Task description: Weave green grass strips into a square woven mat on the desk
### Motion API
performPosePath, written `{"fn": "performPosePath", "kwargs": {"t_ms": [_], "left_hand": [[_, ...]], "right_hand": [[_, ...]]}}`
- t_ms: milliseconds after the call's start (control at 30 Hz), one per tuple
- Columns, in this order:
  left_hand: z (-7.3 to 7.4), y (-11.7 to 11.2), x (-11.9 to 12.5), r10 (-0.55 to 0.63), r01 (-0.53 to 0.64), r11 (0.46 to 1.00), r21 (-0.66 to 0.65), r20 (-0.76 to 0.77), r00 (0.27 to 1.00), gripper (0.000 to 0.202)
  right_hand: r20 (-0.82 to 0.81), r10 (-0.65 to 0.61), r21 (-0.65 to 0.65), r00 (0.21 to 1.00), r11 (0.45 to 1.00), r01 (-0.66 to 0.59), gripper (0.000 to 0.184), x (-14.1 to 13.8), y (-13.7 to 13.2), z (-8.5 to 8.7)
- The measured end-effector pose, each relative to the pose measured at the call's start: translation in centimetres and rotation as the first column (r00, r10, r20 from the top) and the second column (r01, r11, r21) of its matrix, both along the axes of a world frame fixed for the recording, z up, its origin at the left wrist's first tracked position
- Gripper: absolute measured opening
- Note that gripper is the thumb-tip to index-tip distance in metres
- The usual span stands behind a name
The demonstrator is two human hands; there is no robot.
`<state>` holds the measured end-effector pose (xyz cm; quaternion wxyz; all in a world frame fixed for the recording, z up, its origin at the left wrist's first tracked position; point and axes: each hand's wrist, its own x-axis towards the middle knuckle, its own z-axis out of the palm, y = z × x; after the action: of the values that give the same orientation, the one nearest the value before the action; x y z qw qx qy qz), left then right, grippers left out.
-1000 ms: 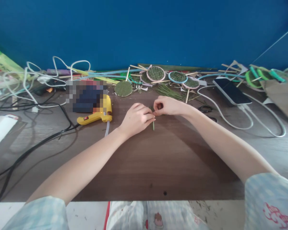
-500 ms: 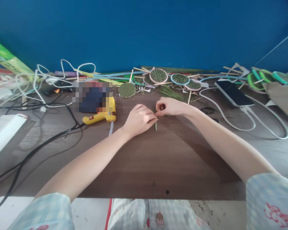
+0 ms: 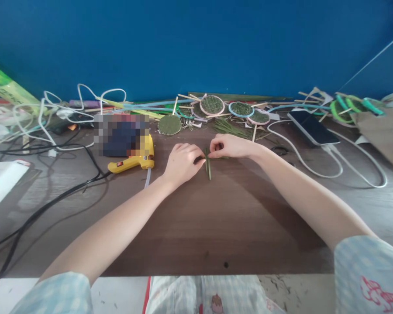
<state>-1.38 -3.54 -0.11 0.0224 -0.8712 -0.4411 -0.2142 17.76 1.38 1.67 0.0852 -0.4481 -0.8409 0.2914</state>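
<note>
Some narrow green strips [image 3: 208, 170] lie near the middle of the desk [image 3: 216, 218]. The left hand [image 3: 183, 162] pinches them between thumb and finger; the right hand [image 3: 231, 146], its fingertips also together, pinches them just beside it. A yellow glue gun [image 3: 127, 165] lies to the left, a phone [image 3: 311, 126] well to the right.

The green strips [image 3: 208, 170] look matt, the glue gun [image 3: 127, 165] smooth plastic.

The sleeves [image 3: 353, 261] are checked pale blue and white. The right one has a red drawing [image 3: 378, 295], the pants [image 3: 175, 293] a brown cake picture [image 3: 217, 304].
</note>
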Motion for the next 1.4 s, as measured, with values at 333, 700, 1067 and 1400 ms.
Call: {"fn": "performPosePath", "kwargs": {"t_ms": [333, 700, 1067, 1400], "left_hand": [[-0.06, 0.12, -0.01, -0.016, 0.016, 1.000, 0.003, 0.005, 1.000, 0.007], [0.01, 0.05, 0.09, -0.020, 0.020, 1.000, -0.014, 0.000, 1.000, 0.007], [-0.03, 0.01, 0.15, -0.022, 0.022, 1.000, -0.003, -0.015, 1.000, 0.005], [0.09, 0.18, 0.19, -0.005, 0.007, 0.994, -0.111, 0.018, 1.000, 0.009]], "right_hand": [[-0.001, -0.025, 0.005, 1.000, 1.000, 0.025, 0.019, -0.27, -0.19, 0.03], [-0.008, -0.022, 0.021, 1.000, 1.000, 0.022, 0.025, -0.28, -0.30, -0.09], [-0.007, -0.040, 0.031, 0.999, 0.999, 0.040, 0.025, -0.46, -0.68, 0.16], [0.007, -0.005, 0.016, 1.000, 1.000, 0.004, 0.022, -0.18, -0.27, -0.07]]}}
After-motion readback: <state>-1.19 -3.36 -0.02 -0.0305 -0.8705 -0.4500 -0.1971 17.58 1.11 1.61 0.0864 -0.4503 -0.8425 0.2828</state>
